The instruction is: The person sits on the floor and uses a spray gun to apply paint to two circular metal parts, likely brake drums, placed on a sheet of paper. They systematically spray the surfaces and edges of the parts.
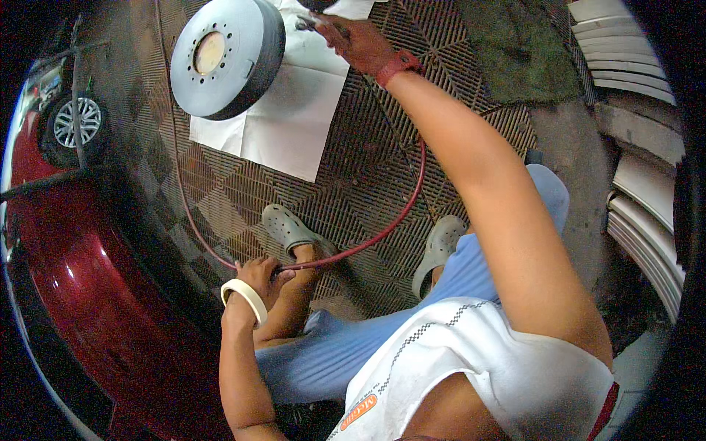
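At the upper edge my right hand [357, 45], with a red band at the wrist, is closed around what looks like a spray gun [306, 24]. The gun's dark top is partly cut off by the frame. Just left of it a round brake drum [239, 55], coated light grey, with a ring of holes around its centre, rests tilted on white paper sheets [287, 140]. Lower down, my left hand [259, 279], wearing a cream band, grips a red hose [375, 239]. That hose loops right and passes up behind my right forearm.
A dark red car [95, 257] stands along the left, near a wheel [73, 125]. Ribbed floor tiles [220, 176] lie under my clogs [285, 226]. On the right are a dark green mat [518, 51] and stacked pale curved panels [640, 242].
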A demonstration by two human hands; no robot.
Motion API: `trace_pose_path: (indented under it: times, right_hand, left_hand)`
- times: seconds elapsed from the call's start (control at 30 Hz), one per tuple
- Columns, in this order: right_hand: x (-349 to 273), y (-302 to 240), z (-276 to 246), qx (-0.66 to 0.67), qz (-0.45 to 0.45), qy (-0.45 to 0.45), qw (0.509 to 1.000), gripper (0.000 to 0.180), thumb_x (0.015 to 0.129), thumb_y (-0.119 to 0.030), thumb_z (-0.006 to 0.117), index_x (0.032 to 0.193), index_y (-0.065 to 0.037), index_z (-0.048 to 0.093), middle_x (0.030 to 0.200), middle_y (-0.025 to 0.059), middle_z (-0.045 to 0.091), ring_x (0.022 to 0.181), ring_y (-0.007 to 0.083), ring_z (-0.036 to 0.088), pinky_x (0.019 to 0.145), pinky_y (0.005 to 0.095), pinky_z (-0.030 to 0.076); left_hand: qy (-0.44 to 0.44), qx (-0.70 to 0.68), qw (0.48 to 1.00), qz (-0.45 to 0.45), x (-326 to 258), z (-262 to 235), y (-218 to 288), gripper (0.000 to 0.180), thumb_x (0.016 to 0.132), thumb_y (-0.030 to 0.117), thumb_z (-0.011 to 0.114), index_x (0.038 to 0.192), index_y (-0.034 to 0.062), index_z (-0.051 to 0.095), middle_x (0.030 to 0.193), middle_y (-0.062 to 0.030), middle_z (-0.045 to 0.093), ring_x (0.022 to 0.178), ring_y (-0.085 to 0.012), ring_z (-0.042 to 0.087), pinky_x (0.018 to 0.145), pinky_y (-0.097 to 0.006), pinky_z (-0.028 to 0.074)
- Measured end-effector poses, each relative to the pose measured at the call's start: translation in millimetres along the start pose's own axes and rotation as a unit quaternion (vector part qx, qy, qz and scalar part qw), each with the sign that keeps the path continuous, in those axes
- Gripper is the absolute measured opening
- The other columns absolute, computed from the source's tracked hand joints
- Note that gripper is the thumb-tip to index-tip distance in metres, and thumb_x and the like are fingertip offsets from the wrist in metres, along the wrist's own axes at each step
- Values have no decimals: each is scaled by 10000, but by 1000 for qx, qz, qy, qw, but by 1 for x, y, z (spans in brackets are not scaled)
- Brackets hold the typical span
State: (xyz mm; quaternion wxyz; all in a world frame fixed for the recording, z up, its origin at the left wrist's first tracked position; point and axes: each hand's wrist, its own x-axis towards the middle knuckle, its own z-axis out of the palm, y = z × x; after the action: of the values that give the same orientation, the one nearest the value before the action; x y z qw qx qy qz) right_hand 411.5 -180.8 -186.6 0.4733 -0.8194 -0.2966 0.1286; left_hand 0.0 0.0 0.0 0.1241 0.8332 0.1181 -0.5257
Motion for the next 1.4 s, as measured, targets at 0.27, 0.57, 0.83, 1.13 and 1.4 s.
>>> trace_pose_path:
  times: [0.27,0.57,0.83,1.13,1.4]
  right_hand:
    - [-106,-22,38,19,-40,-60,997,534,1052,-489,506,1462,-157,582,924,163,743,858,331,725,821,416,565]
    - [-106,-26,67,44,-31,157,986,509,1062,-463,528,1470,-162,570,900,154,744,773,294,715,745,413,558]
    - [-175,-81,132,120,16,75,990,506,1042,-445,545,1455,-155,588,1046,262,722,853,447,687,777,510,541]
    - [-196,-79,152,44,-56,177,982,568,1062,-457,548,1496,-92,527,924,119,762,803,196,744,756,370,586]
    - [-208,-79,237,114,-2,221,968,597,1076,-518,461,1444,-60,567,821,84,716,677,177,697,691,341,572]
  left_hand:
    - [3,31,999,42,5,16,4,441,972,511,610,1091,102,726,1077,-198,719,1089,-434,662,1042,-664,394]
    - [14,41,997,-67,-17,32,-13,455,959,524,616,1195,150,724,1245,-163,670,1256,-372,584,1180,-699,219]
    - [118,54,980,-150,-73,91,-42,429,865,415,763,1163,110,714,1531,-179,472,1540,-355,265,1221,-689,154]
    - [113,-15,971,-211,-90,101,-81,432,829,409,820,1178,173,723,1688,-100,276,1600,-317,69,1255,-661,43]
    - [283,-94,944,-140,-68,132,-198,349,798,364,847,1043,139,741,1671,-87,334,1586,-371,143,1224,-701,72]
